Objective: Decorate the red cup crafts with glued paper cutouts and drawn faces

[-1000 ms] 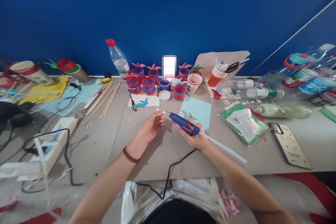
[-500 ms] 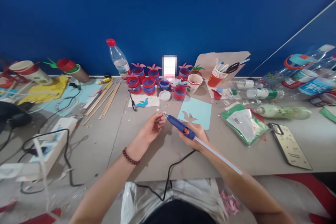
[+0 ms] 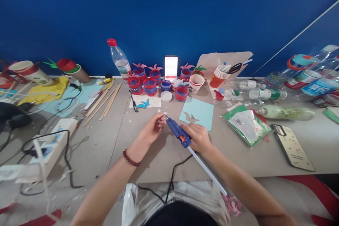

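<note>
My right hand (image 3: 199,137) is wrapped round a blue hot glue gun (image 3: 178,132), with a long pale glue stick (image 3: 209,171) jutting out of its rear. The gun's nozzle points up and left, close beside the fingertips of my left hand (image 3: 155,127). Those left fingers are curled in a pinch; whatever they hold is too small to make out. Beyond the hands lies a light blue paper sheet (image 3: 203,109) with a leaf-shaped cutout. A blue paper leaf piece (image 3: 143,103) and a black pen (image 3: 134,102) rest on white paper further left.
Several red and purple cups (image 3: 150,87) stand at the back near a white lid (image 3: 166,96) and a bright phone screen (image 3: 171,67). Wooden sticks (image 3: 111,101) and a power strip (image 3: 57,148) lie left. Plastic bottles (image 3: 267,94) and a phone (image 3: 292,148) are right. The gun's black cord (image 3: 173,171) crosses the table edge.
The glue gun has turned in my right hand, its rear and glue stick swinging down and left. The nozzle stays by my left fingertips, which have hardly moved.
</note>
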Action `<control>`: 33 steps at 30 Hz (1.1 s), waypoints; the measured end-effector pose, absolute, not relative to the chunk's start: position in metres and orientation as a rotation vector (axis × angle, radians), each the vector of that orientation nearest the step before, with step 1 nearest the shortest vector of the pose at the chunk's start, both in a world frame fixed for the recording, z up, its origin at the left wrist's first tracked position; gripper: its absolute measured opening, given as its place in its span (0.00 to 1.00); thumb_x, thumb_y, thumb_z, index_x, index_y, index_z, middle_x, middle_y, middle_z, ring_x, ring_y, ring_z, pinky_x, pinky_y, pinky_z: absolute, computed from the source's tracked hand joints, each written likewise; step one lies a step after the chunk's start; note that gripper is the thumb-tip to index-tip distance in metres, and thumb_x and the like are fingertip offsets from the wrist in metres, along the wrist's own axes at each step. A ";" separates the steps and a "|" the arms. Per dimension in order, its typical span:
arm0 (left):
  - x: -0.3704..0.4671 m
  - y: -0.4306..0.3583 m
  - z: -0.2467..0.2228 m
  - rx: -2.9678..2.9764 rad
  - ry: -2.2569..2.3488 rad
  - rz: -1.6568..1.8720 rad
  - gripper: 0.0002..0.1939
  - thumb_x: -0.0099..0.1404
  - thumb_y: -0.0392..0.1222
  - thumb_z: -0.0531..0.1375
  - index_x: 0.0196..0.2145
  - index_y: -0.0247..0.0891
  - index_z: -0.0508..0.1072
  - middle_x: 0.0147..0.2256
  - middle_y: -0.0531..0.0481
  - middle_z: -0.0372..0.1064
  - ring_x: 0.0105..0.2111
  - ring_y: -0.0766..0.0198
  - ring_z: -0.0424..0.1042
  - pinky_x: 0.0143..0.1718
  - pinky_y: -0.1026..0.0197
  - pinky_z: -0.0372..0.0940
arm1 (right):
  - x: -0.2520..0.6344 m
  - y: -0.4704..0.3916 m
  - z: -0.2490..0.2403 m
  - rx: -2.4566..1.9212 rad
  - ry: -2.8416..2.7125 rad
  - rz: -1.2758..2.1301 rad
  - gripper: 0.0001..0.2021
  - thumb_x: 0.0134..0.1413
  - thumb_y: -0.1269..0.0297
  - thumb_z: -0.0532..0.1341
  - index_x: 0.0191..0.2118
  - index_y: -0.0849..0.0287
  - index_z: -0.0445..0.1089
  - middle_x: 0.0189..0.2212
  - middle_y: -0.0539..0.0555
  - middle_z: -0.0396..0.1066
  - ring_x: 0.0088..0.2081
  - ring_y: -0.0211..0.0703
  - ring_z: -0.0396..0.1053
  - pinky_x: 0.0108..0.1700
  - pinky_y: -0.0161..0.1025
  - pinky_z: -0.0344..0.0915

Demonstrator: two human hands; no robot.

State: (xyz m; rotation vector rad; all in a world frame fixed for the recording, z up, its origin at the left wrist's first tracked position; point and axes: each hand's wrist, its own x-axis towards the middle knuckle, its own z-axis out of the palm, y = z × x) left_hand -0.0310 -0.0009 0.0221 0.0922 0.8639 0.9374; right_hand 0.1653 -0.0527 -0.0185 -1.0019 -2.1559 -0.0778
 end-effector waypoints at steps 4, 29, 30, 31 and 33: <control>-0.031 0.000 0.021 0.106 0.905 0.952 0.10 0.63 0.29 0.56 0.24 0.33 0.64 0.20 0.56 0.59 0.16 0.80 0.59 0.14 0.81 0.57 | 0.165 -0.054 -0.019 -1.057 -2.191 -0.099 0.12 0.61 0.62 0.55 0.43 0.61 0.72 0.22 0.53 0.70 0.26 0.41 0.67 0.30 0.37 0.56; -0.040 0.004 0.017 0.822 1.251 1.382 0.09 0.48 0.40 0.69 0.24 0.36 0.73 0.17 0.58 0.62 0.17 0.74 0.59 0.21 0.68 0.55 | 0.167 -0.047 -0.005 -1.526 -1.290 1.461 0.33 0.54 0.33 0.50 0.24 0.62 0.71 0.16 0.53 0.68 0.18 0.35 0.63 0.20 0.31 0.60; -0.040 0.004 0.017 0.828 1.251 1.385 0.08 0.48 0.40 0.68 0.24 0.36 0.73 0.17 0.58 0.62 0.17 0.74 0.59 0.22 0.68 0.55 | 0.169 -0.048 -0.002 -1.558 -1.299 1.450 0.33 0.55 0.34 0.48 0.24 0.61 0.71 0.17 0.54 0.69 0.18 0.35 0.64 0.19 0.31 0.60; -0.040 0.004 0.017 0.828 1.246 1.383 0.07 0.49 0.40 0.68 0.24 0.36 0.73 0.17 0.58 0.62 0.17 0.73 0.59 0.22 0.68 0.55 | 0.171 -0.050 0.000 -1.585 -1.326 1.437 0.33 0.57 0.34 0.48 0.23 0.61 0.71 0.18 0.54 0.70 0.18 0.36 0.64 0.18 0.32 0.59; -0.041 0.004 0.017 0.819 1.226 1.378 0.07 0.50 0.39 0.67 0.24 0.37 0.73 0.17 0.58 0.62 0.17 0.73 0.59 0.22 0.68 0.55 | 0.175 -0.054 0.005 -1.616 -1.449 1.378 0.33 0.59 0.36 0.46 0.21 0.59 0.69 0.16 0.53 0.69 0.15 0.36 0.62 0.16 0.32 0.57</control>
